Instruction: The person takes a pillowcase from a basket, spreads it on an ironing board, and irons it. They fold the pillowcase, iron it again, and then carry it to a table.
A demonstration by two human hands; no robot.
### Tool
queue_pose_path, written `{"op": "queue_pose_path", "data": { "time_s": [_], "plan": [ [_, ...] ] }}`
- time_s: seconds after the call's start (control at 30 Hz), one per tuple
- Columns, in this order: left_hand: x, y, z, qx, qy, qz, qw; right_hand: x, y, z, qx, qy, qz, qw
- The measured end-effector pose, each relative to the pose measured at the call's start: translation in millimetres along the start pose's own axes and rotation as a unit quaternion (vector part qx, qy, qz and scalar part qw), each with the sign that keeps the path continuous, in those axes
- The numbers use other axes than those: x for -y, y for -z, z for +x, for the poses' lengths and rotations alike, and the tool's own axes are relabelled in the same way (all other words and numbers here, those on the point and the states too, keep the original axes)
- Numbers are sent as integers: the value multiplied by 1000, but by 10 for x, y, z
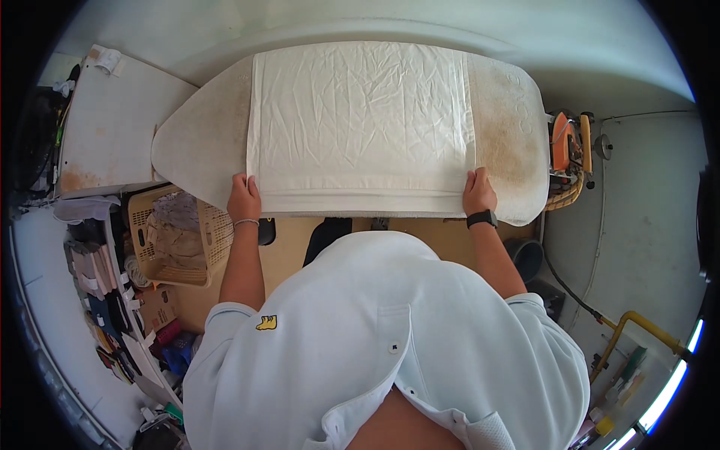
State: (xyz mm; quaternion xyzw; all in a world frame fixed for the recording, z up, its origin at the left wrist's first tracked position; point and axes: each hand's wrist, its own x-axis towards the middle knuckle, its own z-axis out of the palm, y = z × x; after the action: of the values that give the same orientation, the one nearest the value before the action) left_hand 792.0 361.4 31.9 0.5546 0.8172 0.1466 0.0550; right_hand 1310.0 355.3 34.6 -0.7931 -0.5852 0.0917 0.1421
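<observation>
A creased cream cloth (360,120) lies spread across the middle of the ironing board (508,127), with its near part hanging toward the board's front edge. At the cloth's near left corner, my left hand (244,198) pinches the edge between thumb and fingers. My right hand (479,192), with a dark watch on the wrist, grips the near right corner in the same way. Wrinkles run over the far and middle parts of the cloth, while the strip between my hands looks flatter.
An orange iron (561,141) stands on a rack at the board's right end. A basket of crumpled cloth (142,232) is below left, near shelves of folded items (101,277). A white cabinet (124,120) adjoins the board's left tip. A dark bucket (525,259) sits below right.
</observation>
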Motion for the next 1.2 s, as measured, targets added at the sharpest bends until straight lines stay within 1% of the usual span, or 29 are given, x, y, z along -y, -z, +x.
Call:
{"op": "queue_pose_path", "data": {
  "time_s": [0.03,0.07,0.1,0.13,0.17,0.2,0.23,0.27,0.3,0.37,0.43,0.5,0.53,0.57,0.6,0.63,0.67,0.7,0.73,0.83,0.87,0.9,0.93,1.0,1.03,1.07,1.1,1.13,1.2],
  "plan": [
    [16,8,-26,1,1,0,1000,24,9,-15,-20,3,-2,1000],
    [35,22,-44,-20,-19,-13,1000,41,13,-20,-40,7,-3,999],
    [59,42,-49,-42,-37,-26,998,31,10,-21,-38,9,-3,999],
    [94,78,-44,-43,-36,-25,998,-3,11,-7,-83,36,-14,996],
    [110,135,-21,-33,-79,-22,996,-31,11,53,-127,64,-24,990],
    [110,170,27,-24,-121,-18,992,-56,11,153,-126,67,-23,989],
    [102,188,122,-26,-118,-17,993,-83,19,265,-127,60,-4,990],
    [69,235,247,-35,-107,-79,990,-103,28,367,-127,52,14,990],
    [46,263,387,-44,-95,-140,985,-93,20,582,-148,69,23,986],
    [-17,205,897,-67,-98,-175,978,-19,-26,1150,-152,53,71,984],
    [-191,115,1507,-46,-81,-126,988,112,-83,1774,-138,52,116,982],
    [-381,-31,2107,-16,-48,-120,991,250,-217,2343,-132,23,143,981],
    [-469,-132,2368,-16,-50,-123,991,290,-284,2615,-115,5,152,982],
    [-558,-231,2607,12,-11,-93,996,320,-343,2830,-98,-14,160,982],
    [-647,-307,2785,40,27,-62,997,413,-356,2975,-102,-16,157,982],
    [-708,-382,2913,43,24,-64,997,508,-396,3091,-72,-72,138,985],
    [-783,-427,3015,51,31,-19,998,609,-417,3152,-42,-128,119,984],
    [-874,-436,3075,59,37,27,997,677,-431,3179,-56,-143,103,983],
    [-950,-442,3101,65,34,26,997,726,-439,3193,-56,-148,98,983],
    [-1073,-458,3035,84,37,48,995,744,-495,3223,-40,-200,115,972],
    [-1045,-507,3042,49,2,75,996,747,-481,3216,-39,-203,113,972],
    [-1010,-541,3055,13,-33,101,994,758,-465,3206,-65,-185,101,975],
    [-970,-565,3064,14,-34,102,994,779,-457,3188,-92,-166,89,978],
    [-907,-583,3037,-39,-47,39,997,797,-467,3107,-103,-161,82,978],
    [-891,-608,3019,-37,-47,40,997,802,-474,3061,-115,-154,74,979],
    [-933,-579,2982,-63,-56,34,996,851,-474,3017,-114,-155,73,979],
    [-971,-548,2927,-88,-63,28,994,901,-481,2968,-184,-95,27,978],
    [-987,-493,2879,-86,-63,29,994,951,-484,2910,-251,-35,-20,967],
    [-1058,-321,2805,-14,-235,7,972,1046,-429,2799,-137,127,24,982]
  ]
}}
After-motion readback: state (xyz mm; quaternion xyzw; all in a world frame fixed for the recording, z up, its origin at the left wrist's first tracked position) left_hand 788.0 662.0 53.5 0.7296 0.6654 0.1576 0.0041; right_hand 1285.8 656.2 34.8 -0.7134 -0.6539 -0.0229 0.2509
